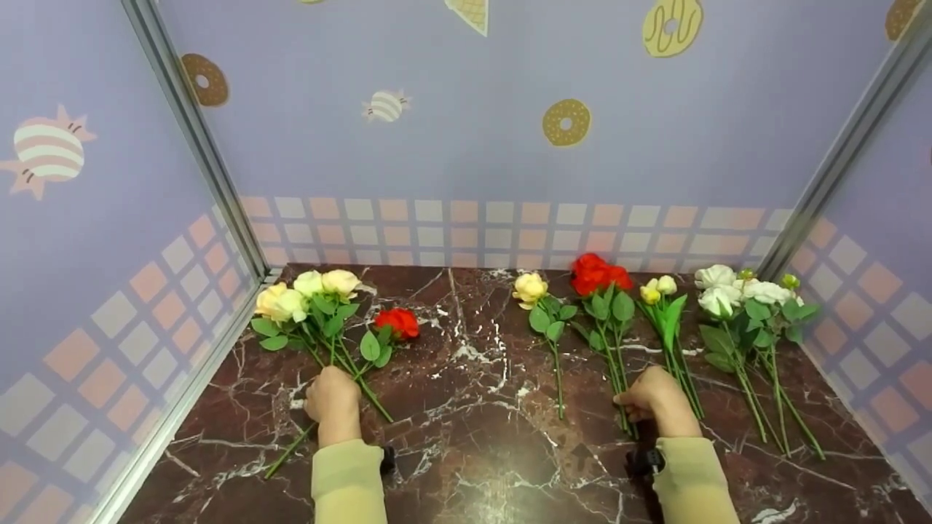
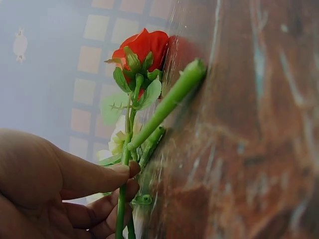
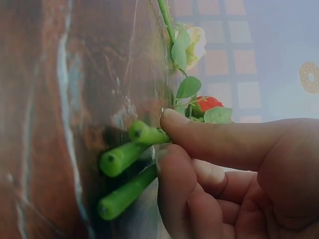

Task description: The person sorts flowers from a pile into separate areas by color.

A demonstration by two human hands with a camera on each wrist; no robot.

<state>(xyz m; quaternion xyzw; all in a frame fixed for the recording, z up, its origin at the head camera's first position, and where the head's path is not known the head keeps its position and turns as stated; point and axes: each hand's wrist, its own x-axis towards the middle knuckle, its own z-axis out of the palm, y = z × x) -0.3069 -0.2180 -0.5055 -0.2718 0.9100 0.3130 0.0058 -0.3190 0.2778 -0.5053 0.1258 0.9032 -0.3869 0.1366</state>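
Observation:
My left hand pinches the green stem of a red rose between thumb and fingers. Its bloom stands upright in the left wrist view. Pale yellow roses lie just beyond that hand, their stems crossing the red rose's stem. On the other side, my right hand pinches a stem near its cut end, below a cluster of red roses. Two more stem ends lie close to these fingertips. Part of each gripped stem is hidden by the fingers.
A single yellow rose lies left of the red cluster. To its right are yellow-white tulips, then white roses by the right wall. Patterned panels enclose the dark marble tabletop at back and sides.

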